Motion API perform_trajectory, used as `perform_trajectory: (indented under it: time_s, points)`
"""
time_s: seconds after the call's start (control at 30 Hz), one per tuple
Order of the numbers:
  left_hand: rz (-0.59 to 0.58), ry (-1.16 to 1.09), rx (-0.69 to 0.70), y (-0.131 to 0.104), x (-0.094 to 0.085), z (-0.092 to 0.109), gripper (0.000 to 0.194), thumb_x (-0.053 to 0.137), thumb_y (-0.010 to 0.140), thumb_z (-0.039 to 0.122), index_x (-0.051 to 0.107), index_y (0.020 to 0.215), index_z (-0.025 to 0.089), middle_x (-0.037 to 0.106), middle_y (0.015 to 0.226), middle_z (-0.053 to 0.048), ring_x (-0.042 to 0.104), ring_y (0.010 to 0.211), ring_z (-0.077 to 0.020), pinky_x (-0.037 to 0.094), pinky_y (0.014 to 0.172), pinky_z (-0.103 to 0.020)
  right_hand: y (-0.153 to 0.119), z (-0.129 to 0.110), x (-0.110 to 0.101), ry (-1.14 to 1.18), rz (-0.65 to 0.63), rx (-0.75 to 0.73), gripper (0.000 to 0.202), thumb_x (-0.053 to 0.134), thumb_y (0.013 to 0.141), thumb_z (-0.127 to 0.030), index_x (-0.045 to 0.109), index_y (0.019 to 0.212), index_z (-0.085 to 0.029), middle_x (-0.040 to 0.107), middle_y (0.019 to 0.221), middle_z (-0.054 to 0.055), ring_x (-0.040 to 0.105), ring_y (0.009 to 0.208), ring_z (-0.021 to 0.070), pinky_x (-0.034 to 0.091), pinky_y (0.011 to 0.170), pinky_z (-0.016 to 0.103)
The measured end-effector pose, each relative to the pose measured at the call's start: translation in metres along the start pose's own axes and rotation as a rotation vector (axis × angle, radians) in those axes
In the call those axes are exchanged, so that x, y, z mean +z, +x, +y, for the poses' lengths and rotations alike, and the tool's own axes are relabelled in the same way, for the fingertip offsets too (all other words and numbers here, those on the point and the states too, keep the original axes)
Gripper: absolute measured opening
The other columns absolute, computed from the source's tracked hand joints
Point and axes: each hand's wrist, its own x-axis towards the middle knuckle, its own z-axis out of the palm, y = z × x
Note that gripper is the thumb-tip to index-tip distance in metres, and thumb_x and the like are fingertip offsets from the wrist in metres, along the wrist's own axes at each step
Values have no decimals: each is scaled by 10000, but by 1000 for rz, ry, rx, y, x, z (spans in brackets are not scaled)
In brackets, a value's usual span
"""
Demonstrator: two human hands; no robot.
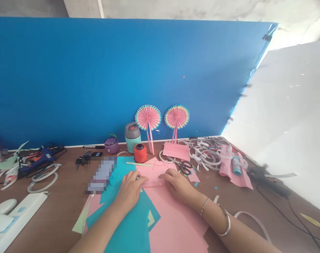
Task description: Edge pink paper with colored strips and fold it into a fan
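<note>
A small pink paper piece (pixel 152 171) lies between my hands over larger sheets. My left hand (pixel 132 186) is at its left edge, fingers bent and pressed together on the paper. On its right edge rests my right hand (pixel 177 184), its fingers likewise together and holding the paper down. Beneath are a teal sheet (pixel 130 225) on the left and a wide pink sheet (pixel 175 225) on the right. Black scissors (pixel 185 168) lie just beyond my right hand. A pleated pink strip (pixel 176 151) sits behind them.
Two round paper fans (pixel 148 117) lean on the blue board (pixel 70 77). Nearby stand a teal flask (pixel 132 138), a red pot (pixel 140 153) and a purple cup (pixel 111 144). White strips (pixel 208 156) lie right; a glue gun (pixel 40 158) and power strip (pixel 20 221) lie left.
</note>
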Motion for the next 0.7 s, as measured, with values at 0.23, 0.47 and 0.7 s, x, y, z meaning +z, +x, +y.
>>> perform_trajectory:
  time_s: [0.23,0.47,0.7]
  points:
    - [-50,171,233,0,0,10,618,398,743,-102,628,1136,316,556,1089,-55,451,1081,-217,373,870,-360,3,-6,6,-182,-58,-189,483,454,826,-49,602,1184,-336,536,1050,82,462,888,204,346,735,329]
    - [-10,184,168,0,-12,4,436,462,735,-55,740,859,257,606,1007,-66,481,1022,-243,380,833,-398,-2,4,-2,-193,-1,-114,360,522,743,-27,718,913,-276,595,1003,57,455,862,194,301,683,313]
    - [151,-61,46,-2,-5,-12,508,377,643,-60,727,838,252,616,1035,-49,514,1012,-231,418,823,-392,-2,5,-2,-192,40,-175,275,483,756,-17,679,831,-194,612,799,58,486,756,171,334,654,304]
